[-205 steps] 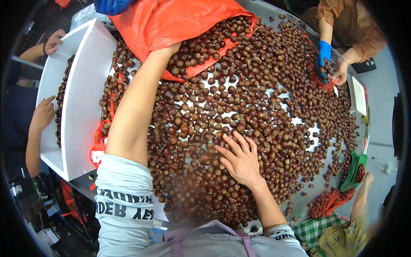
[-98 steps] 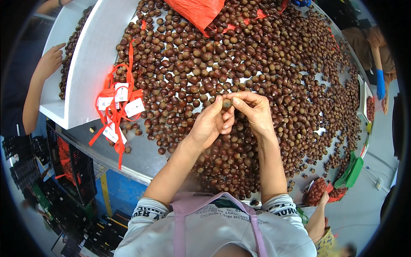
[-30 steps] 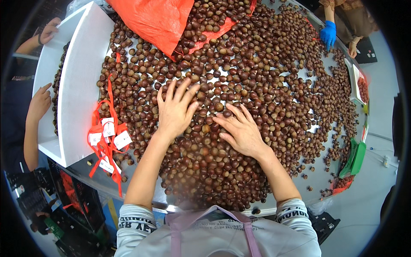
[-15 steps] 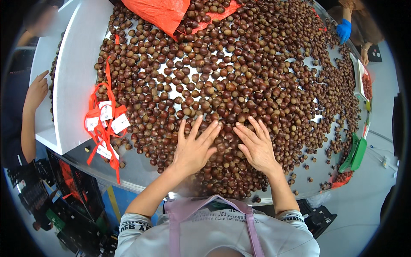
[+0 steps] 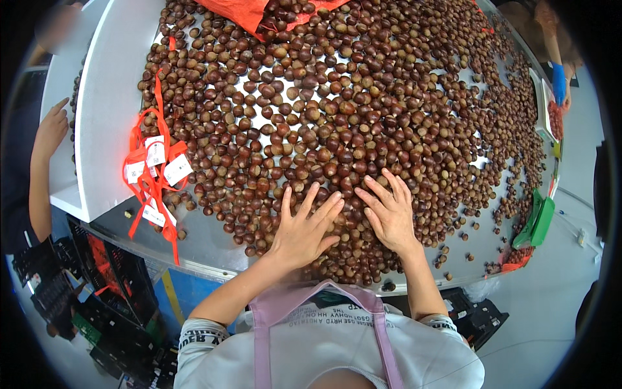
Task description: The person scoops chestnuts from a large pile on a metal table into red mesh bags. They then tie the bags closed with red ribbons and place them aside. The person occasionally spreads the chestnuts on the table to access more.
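Brown chestnuts (image 5: 311, 139) lie in a broad loose layer over the metal table (image 5: 220, 249), heaped thickest near the front edge. My left hand (image 5: 303, 227) rests palm down on them, its fingers spread and pointing away from me. Beside it, slightly right, my right hand (image 5: 390, 212) lies on the same heap, its fingers also stretched out. Neither hand is closed around a nut. Several chestnuts show in the gap between the two hands; those under the palms are hidden.
Red straps with white tags (image 5: 154, 172) lie on the left, beside a white partition (image 5: 107, 110). A red mesh bag (image 5: 236, 14) lies at the back. A green scoop (image 5: 536, 220) and a white tray (image 5: 543, 110) are at the right. Co-workers' hands appear at both sides.
My left hand has shifted slightly right and nearer to me, while my right hand stays about where it was. At the far right, the blue-gloved hand has moved down to the tray.
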The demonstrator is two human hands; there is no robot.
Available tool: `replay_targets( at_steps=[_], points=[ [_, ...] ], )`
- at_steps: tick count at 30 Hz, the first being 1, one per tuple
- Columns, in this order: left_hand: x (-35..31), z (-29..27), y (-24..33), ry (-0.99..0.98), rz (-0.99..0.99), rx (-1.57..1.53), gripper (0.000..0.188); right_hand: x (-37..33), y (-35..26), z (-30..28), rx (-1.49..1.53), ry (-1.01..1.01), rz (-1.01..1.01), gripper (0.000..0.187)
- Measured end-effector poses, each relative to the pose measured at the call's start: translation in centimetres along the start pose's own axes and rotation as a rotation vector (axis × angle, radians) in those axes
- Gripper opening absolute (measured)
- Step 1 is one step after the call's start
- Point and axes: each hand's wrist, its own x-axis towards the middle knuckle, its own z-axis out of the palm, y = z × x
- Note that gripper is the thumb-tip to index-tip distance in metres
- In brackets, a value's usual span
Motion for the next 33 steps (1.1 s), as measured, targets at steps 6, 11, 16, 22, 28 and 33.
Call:
replay_targets(
  at_steps=[6,11,16,22,28,33],
  points=[
    [-0.5,0.3,0.6,0.016,-0.017,0.033,0.067,0.9,-0.7,0.1,0.017,0.11,0.032,0.03],
    [-0.4,0.8,1.0,0.035,-0.016,0.077,0.067,5.1,-1.1,0.5,-0.079,0.313,0.095,0.037],
    [-0.8,0.8,1.4,0.021,-0.052,0.069,0.068,3.5,0.8,1.7,-0.167,0.215,0.23,0.045],
    [-1.1,0.2,0.4,0.148,-0.025,0.05,0.057,0.3,2.0,1.6,-0.195,0.255,0.28,0.047],
    [-7.6,-5.1,-8.9,0.803,-0.445,0.318,0.037,-6.8,4.3,0.0,0.052,0.641,0.402,0.024],
    [-14.0,-3.9,-16.3,0.721,-0.806,0.472,0.035,-10.8,4.1,1.0,0.107,0.64,0.448,0.013]
  ],
)
